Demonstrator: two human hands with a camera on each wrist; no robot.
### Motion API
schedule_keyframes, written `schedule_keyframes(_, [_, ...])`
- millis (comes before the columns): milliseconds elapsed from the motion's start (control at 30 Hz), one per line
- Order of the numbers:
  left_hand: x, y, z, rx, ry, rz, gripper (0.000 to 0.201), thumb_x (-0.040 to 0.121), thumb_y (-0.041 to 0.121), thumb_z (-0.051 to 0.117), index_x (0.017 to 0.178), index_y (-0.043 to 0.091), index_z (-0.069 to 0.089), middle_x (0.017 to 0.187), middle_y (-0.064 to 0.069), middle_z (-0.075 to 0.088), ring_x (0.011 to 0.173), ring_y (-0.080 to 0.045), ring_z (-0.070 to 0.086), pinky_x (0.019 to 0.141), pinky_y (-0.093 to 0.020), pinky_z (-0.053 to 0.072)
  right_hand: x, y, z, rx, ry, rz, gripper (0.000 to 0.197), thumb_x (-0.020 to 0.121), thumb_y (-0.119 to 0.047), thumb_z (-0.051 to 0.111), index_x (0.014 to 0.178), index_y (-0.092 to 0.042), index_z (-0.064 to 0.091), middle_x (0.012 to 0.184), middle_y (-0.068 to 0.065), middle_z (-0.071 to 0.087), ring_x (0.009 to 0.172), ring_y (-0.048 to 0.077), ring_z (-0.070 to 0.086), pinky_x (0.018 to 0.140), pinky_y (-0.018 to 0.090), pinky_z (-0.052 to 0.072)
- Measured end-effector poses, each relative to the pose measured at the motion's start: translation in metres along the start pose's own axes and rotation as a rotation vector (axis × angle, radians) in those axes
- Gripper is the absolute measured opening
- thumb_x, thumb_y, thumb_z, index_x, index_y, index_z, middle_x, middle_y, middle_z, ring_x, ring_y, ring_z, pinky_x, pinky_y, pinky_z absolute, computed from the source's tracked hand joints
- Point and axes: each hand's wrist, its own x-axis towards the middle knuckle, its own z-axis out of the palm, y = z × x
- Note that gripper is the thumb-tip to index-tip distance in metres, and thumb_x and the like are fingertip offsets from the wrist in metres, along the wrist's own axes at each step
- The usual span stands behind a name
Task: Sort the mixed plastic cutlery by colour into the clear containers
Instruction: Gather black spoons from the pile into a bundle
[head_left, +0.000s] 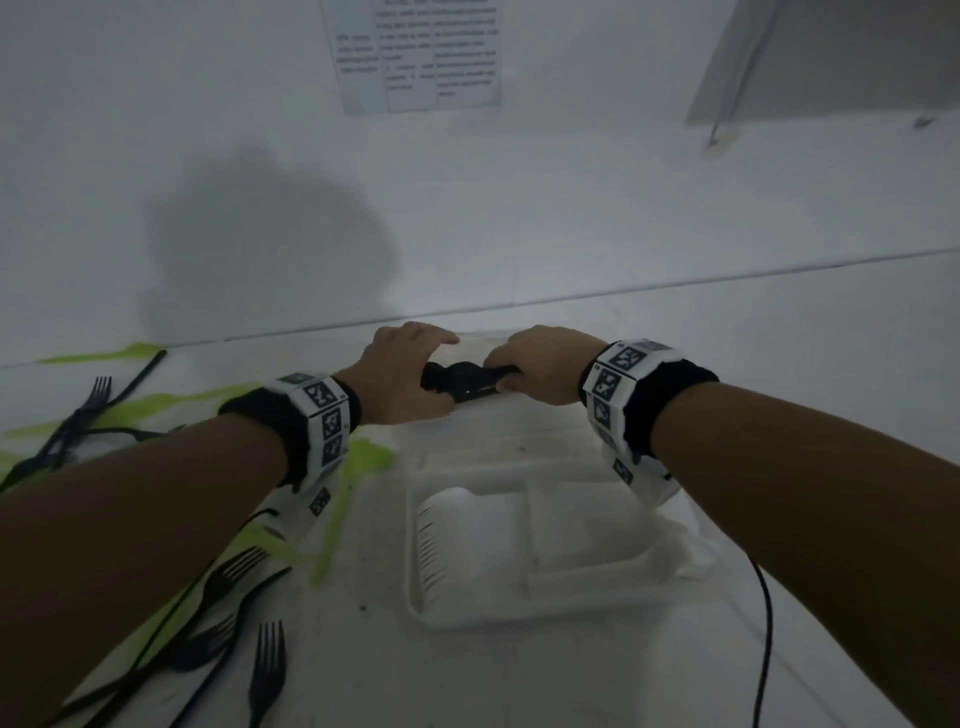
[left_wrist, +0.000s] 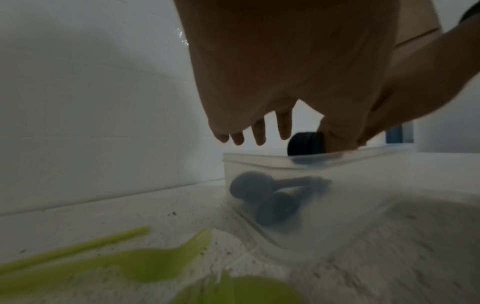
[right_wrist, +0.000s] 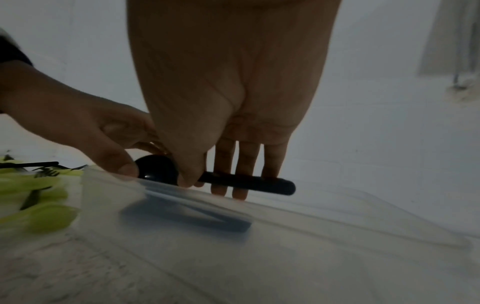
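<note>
Both hands meet over the far clear container (head_left: 470, 415), holding 1 black spoon (head_left: 457, 382) just above its rim. The right hand (head_left: 540, 366) pinches the handle between thumb and fingers; in the right wrist view its fingers (right_wrist: 244, 164) lie straight behind the handle (right_wrist: 249, 183). The left hand (head_left: 402, 371) touches the bowl end with its thumb (right_wrist: 122, 164), the other fingers (left_wrist: 259, 131) straight and slightly spread above the container's far edge. Inside the container, seen through its wall from the left wrist, lie 2 more black spoons (left_wrist: 262, 195). A second clear container (head_left: 519, 551) sits just nearer than the first. Left of the container, green cutlery (head_left: 358, 460) and black forks (head_left: 267, 670) lie scattered on the white table (head_left: 571, 686). A black cable (head_left: 763, 623) runs down to the right of the containers.
</note>
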Motion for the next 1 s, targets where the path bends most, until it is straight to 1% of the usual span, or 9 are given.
schedule_keyframes(67, [0.010,-0.004,-0.003,-0.005,-0.096,-0.050,0.097,0.078,0.052,0.076,0.157,0.024,0.027,0.161,-0.005,0.026,0.148,-0.030,0.024,0.121,-0.045,0.022,0.008,0.007,0.001,-0.008,-0.065,-0.002,0.030,0.106,-0.031,0.049,0.130,-0.022,0.064,0.113,0.003,0.065,0.105,0.025,0.060,0.087,0.034,0.046])
schedule_keyframes(133, [0.021,-0.007,-0.002,0.044,-0.193,-0.084,0.105,0.082,0.049,0.078,0.161,0.024,0.014,0.165,-0.006,0.019,0.149,-0.034,0.023,0.121,-0.049,0.026,0.015,0.011,0.001,-0.010,-0.112,-0.025,0.030,0.106,-0.030,0.051,0.130,-0.021,0.065,0.114,0.003,0.064,0.099,0.022,0.056,0.086,0.032,0.044])
schedule_keyframes(267, [0.032,-0.007,0.008,0.156,-0.232,-0.089,0.110,0.082,0.060,0.074,0.160,0.028,0.004,0.162,-0.010,0.019,0.142,-0.041,0.028,0.114,-0.056,0.034,0.027,0.013,0.004,-0.034,-0.162,-0.086,0.031,0.104,-0.030,0.054,0.128,-0.018,0.070,0.114,0.006,0.058,0.101,0.026,0.058,0.091,0.035,0.049])
schedule_keyframes(367, [0.033,-0.011,0.009,0.124,-0.209,-0.069,0.105,0.081,0.052,0.078,0.158,0.028,0.011,0.155,-0.009,0.029,0.135,-0.036,0.037,0.109,-0.053,0.040,0.034,0.014,0.006,-0.037,-0.191,-0.110,0.030,0.102,-0.030,0.056,0.122,-0.015,0.073,0.104,0.005,0.068,0.093,0.026,0.062,0.080,0.030,0.048])
schedule_keyframes(500, [0.032,-0.020,0.008,0.035,-0.127,-0.019,0.076,0.094,0.037,0.067,0.156,0.028,0.024,0.149,-0.010,0.042,0.126,-0.032,0.051,0.105,-0.046,0.043,0.039,0.013,0.004,-0.073,-0.158,-0.126,0.027,0.100,-0.032,0.060,0.117,-0.018,0.075,0.091,-0.001,0.066,0.088,0.023,0.060,0.076,0.028,0.042])
schedule_keyframes(600, [0.030,-0.023,0.013,-0.070,-0.055,-0.029,0.061,0.097,0.017,0.058,0.152,0.029,0.034,0.147,-0.007,0.047,0.132,-0.026,0.049,0.107,-0.041,0.041,0.042,0.010,0.004,-0.066,-0.084,-0.104,0.024,0.095,-0.034,0.067,0.116,-0.022,0.068,0.096,-0.007,0.057,0.094,0.019,0.055,0.078,0.029,0.040])
schedule_keyframes(700, [0.027,-0.021,0.022,-0.140,0.040,-0.061,0.055,0.095,0.006,0.053,0.144,0.027,0.042,0.139,-0.004,0.053,0.126,-0.023,0.050,0.103,-0.039,0.042,0.046,0.001,0.001,-0.063,-0.051,-0.064,0.023,0.093,-0.035,0.070,0.110,-0.020,0.065,0.103,-0.001,0.061,0.097,0.022,0.057,0.077,0.030,0.042])
schedule_keyframes(867, [0.028,-0.022,0.026,-0.199,0.114,-0.085,0.044,0.097,0.004,0.048,0.137,0.024,0.049,0.130,-0.004,0.059,0.115,-0.024,0.055,0.097,-0.040,0.047,0.062,-0.025,-0.008,-0.164,-0.108,-0.005,0.026,0.098,-0.028,0.066,0.117,-0.012,0.068,0.114,0.006,0.066,0.102,0.025,0.064,0.075,0.030,0.043])
schedule_keyframes(1000, [0.029,-0.021,0.027,-0.276,0.092,-0.092,0.046,0.096,0.008,0.048,0.141,0.021,0.049,0.137,-0.005,0.054,0.125,-0.022,0.051,0.097,-0.032,0.040,0.078,-0.036,-0.010,-0.194,-0.171,0.082,0.019,0.098,-0.024,0.064,0.112,-0.011,0.065,0.105,0.007,0.059,0.091,0.025,0.056,0.077,0.031,0.044])
